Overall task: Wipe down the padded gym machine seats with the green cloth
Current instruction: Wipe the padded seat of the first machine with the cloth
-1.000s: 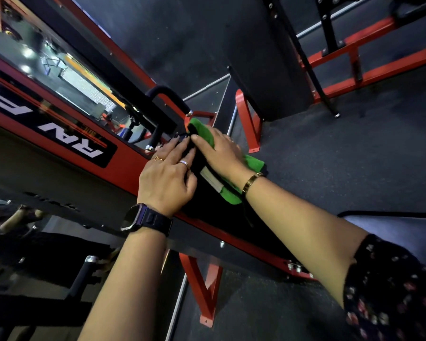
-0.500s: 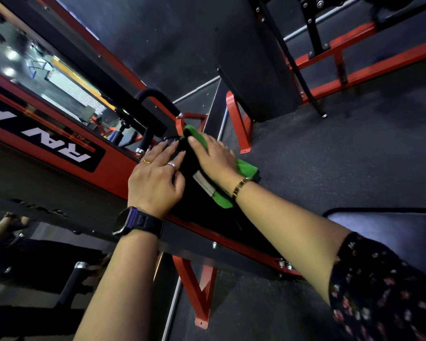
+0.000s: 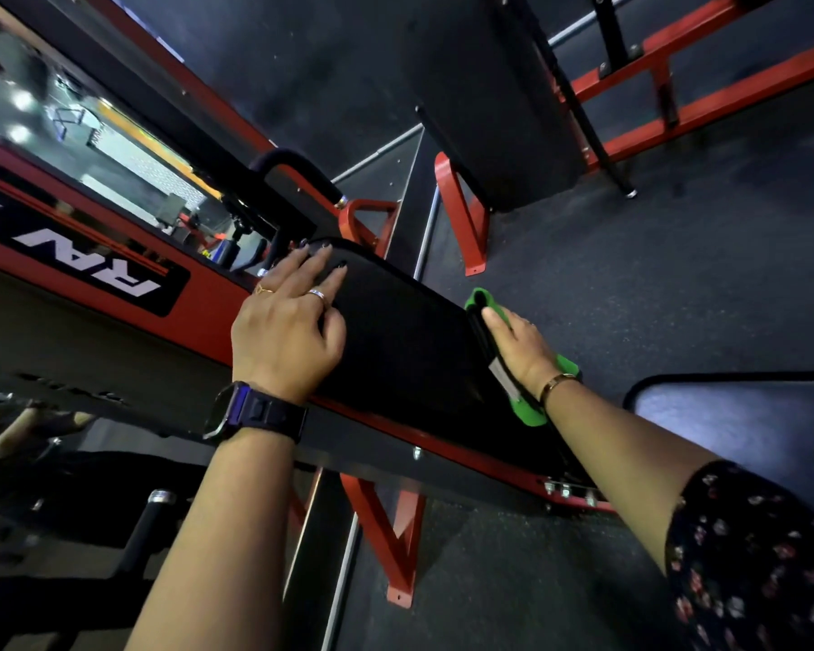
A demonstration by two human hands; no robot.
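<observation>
Left hand (image 3: 285, 331) on seat pad (image 3: 405, 340) — right hand (image 3: 520, 346), seemingly flat, presses green cloth (image 3: 528, 412).

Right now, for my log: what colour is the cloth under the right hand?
The cloth is bright green; head view.

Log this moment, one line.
step: wiping | right hand: presses green cloth on right edge of black padded seat | left hand: flat on seat

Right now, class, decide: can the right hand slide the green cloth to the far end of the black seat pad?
Probably yes. The right hand presses the green cloth at the right edge of the seat pad, with bare padding beyond. Only the left hand, resting on that end, is in the way.
</observation>
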